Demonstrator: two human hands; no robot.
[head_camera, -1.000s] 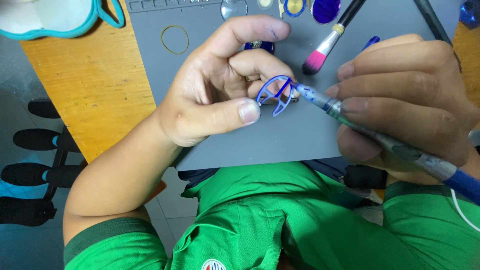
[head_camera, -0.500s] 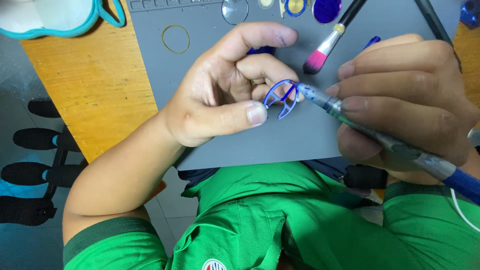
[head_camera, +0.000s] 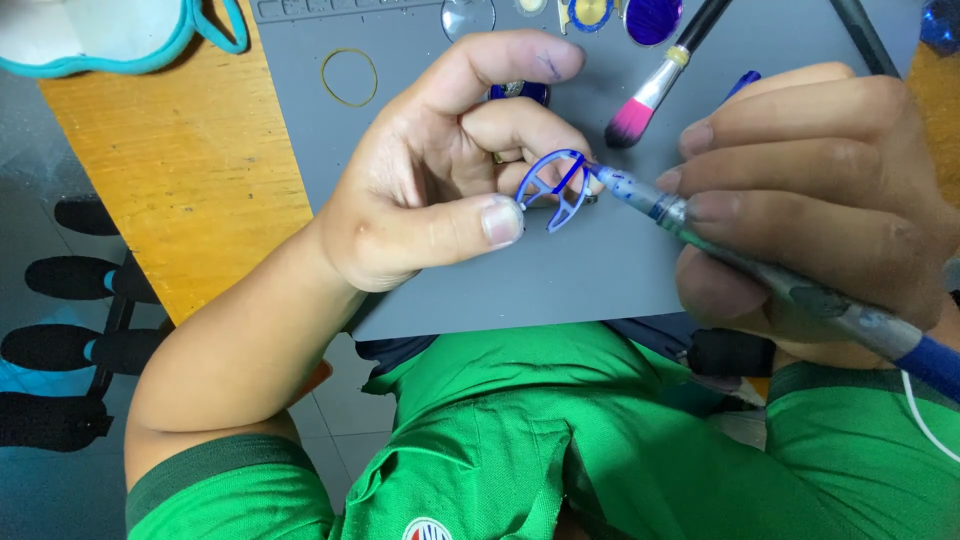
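My left hand (head_camera: 440, 180) pinches a small blue openwork piece (head_camera: 555, 188), a curved frame with thin spokes, between thumb and fingers above a grey mat (head_camera: 600, 280). My right hand (head_camera: 820, 200) grips a thin brush (head_camera: 740, 255) with a paint-stained shaft and blue end. Its tip touches the upper right edge of the blue piece. Both hands hover close together over the mat's front half.
At the mat's far edge lie a pink-tipped brush (head_camera: 650, 90), a yellow ring (head_camera: 349, 77), a clear disc (head_camera: 468, 15), a blue-rimmed yellow disc (head_camera: 591, 12) and a purple disc (head_camera: 652, 18). A teal-edged white object (head_camera: 100, 35) sits on the wooden table (head_camera: 170, 170). Chair-base legs (head_camera: 70, 280) show below left.
The blue piece has turned slightly in my left hand's fingers while the brush tip stays against it. Both hands have barely shifted.
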